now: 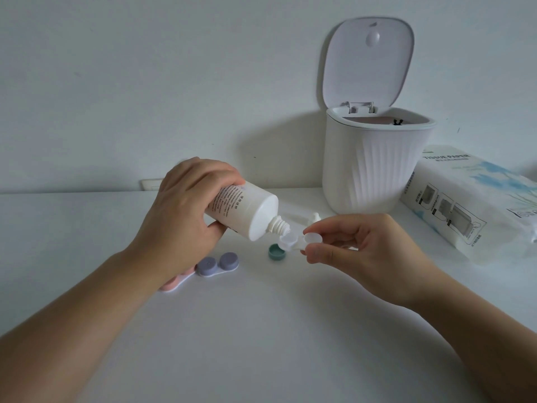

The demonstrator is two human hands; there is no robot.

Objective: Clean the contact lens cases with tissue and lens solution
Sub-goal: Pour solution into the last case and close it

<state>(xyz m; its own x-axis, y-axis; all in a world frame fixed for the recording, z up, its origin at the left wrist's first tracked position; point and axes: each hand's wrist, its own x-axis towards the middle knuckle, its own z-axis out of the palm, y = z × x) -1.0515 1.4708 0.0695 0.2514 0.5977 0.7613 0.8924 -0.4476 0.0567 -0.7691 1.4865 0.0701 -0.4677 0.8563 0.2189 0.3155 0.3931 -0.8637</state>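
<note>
My left hand (186, 210) grips a white lens solution bottle (247, 212), tilted down to the right, its uncapped threaded nozzle just over the left well of an open white lens case (293, 242). My right hand (363, 257) pinches that case at its right well, above the table. A teal case cap (276, 252) lies open side up on the table just left of the case. A purple-capped lens case (218, 264) and a pink lens case (177, 283), partly hidden by my left wrist, lie on the white table (261, 330). The bottle's white cap (315, 219) stands behind the case.
A white ribbed bin (374, 167) with its lid raised stands at the back right against the wall. A pack of tissue paper (476, 199) lies to its right, reaching the frame's right edge.
</note>
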